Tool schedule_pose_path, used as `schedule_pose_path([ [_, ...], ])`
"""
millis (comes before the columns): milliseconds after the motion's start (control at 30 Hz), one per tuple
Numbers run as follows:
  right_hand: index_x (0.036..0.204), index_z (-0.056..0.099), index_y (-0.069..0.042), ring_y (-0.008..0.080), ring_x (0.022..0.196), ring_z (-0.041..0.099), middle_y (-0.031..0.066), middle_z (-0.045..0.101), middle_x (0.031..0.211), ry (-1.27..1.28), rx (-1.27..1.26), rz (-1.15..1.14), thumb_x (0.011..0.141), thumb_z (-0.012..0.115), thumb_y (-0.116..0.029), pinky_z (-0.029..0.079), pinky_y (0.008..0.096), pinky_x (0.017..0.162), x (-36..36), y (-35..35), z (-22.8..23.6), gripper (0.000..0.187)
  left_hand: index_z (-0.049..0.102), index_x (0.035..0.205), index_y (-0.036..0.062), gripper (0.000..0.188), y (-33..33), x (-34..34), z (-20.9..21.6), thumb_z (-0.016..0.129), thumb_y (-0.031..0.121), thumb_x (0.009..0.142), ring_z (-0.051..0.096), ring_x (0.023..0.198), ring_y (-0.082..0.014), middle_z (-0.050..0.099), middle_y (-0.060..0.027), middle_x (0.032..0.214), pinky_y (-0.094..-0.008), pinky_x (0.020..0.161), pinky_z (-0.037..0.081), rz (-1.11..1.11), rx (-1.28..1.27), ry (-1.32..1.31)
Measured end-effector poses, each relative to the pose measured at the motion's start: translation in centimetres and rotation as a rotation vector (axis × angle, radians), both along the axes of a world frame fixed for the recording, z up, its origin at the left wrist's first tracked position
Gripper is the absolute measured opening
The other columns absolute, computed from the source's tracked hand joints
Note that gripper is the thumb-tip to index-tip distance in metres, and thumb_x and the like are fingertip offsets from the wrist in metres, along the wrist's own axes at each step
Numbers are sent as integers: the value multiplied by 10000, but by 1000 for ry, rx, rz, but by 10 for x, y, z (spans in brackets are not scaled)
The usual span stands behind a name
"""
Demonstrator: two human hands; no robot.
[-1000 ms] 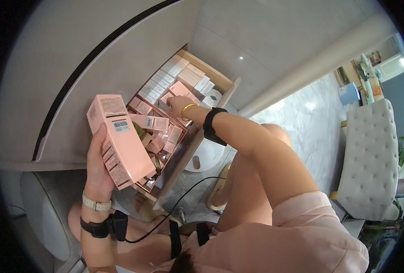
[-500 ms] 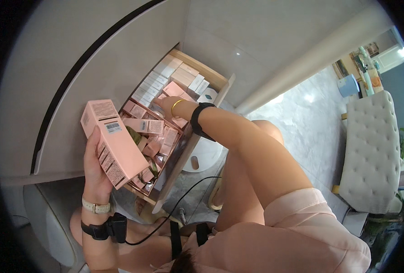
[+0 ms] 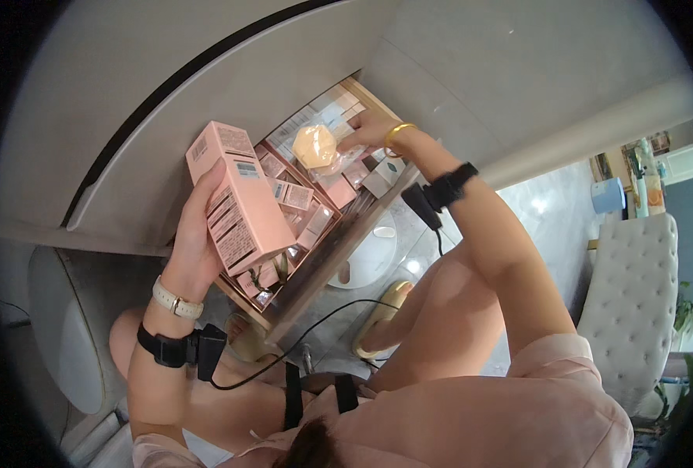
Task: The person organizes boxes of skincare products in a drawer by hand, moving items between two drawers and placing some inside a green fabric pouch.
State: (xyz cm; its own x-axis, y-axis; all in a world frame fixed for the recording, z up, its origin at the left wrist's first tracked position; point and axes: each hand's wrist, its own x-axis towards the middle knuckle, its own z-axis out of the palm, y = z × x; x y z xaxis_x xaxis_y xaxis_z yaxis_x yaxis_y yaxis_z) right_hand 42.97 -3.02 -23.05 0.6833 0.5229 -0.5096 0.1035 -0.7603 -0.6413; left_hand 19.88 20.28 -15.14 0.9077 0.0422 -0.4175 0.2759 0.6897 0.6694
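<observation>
Left of centre, the left hand (image 3: 194, 246) wraps its fingers around a pink box (image 3: 245, 207); at upper centre, the right hand (image 3: 371, 131) pinches a cream hexagonal item (image 3: 314, 146) over the drawer (image 3: 306, 290).

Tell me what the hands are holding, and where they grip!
The left hand grips a long pink cardboard box along its left side. The right hand seems to hold a shiny cream-yellow hexagonal package by its right edge.

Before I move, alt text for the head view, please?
A person's left hand holds a long pink carton at an open drawer of small pink boxes; the right hand is at the edge of a shiny cream hexagonal item there.
</observation>
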Motion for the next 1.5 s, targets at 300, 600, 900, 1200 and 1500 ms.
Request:
schedule_pose_path([
  [300, 953, 648, 38, 88, 714, 614, 41, 644, 807, 15, 236, -93, 781, 709, -183, 537, 233, 580, -95, -12, 85, 287, 425, 1276, -14, 512, -13, -2, -3, 522, 344, 923, 612, 1046, -288, 572, -222, 1169, -395, 909, 513, -279, -221, -173],
  [600, 972, 651, 43, 65, 638, 559, -1, 513, 673, -66, 405, -8, 821, 718, -228, 516, 240, 492, -113, -27, 59, 318, 412, 1286, -13, 532, -42, -7, -9, 549, 332, 904, 626, 1012, -268, 578, -176, 1150, -380, 858, 539, -249, -110, -140],
  [900, 1004, 667, 31, 88, 590, 593, 29, 603, 713, -116, 412, -270, 810, 729, -236, 531, 232, 499, -92, -64, 51, 336, 440, 1259, -12, 504, -37, -8, -26, 547, 323, 897, 646, 952, -289, 597, -185, 1095, -375, 825, 554, -246, -67, -85],
  [1200, 880, 687, 2, 166, 566, 650, 105, 654, 632, -523, 157, -279, 794, 698, -393, 515, 299, 538, -76, -62, 56, 405, 506, 1205, 11, 449, -22, -4, -45, 625, 272, 860, 645, 929, -225, 618, -136, 1051, -351, 817, 543, -303, 32, 24],
  [1500, 964, 618, 54, 146, 519, 634, 106, 627, 649, -351, 279, -228, 887, 628, -308, 488, 258, 487, -80, -26, 56, 370, 539, 1162, -4, 404, -31, -10, -62, 643, 235, 853, 650, 871, -193, 640, -109, 1024, -308, 781, 544, -563, 197, 186],
])
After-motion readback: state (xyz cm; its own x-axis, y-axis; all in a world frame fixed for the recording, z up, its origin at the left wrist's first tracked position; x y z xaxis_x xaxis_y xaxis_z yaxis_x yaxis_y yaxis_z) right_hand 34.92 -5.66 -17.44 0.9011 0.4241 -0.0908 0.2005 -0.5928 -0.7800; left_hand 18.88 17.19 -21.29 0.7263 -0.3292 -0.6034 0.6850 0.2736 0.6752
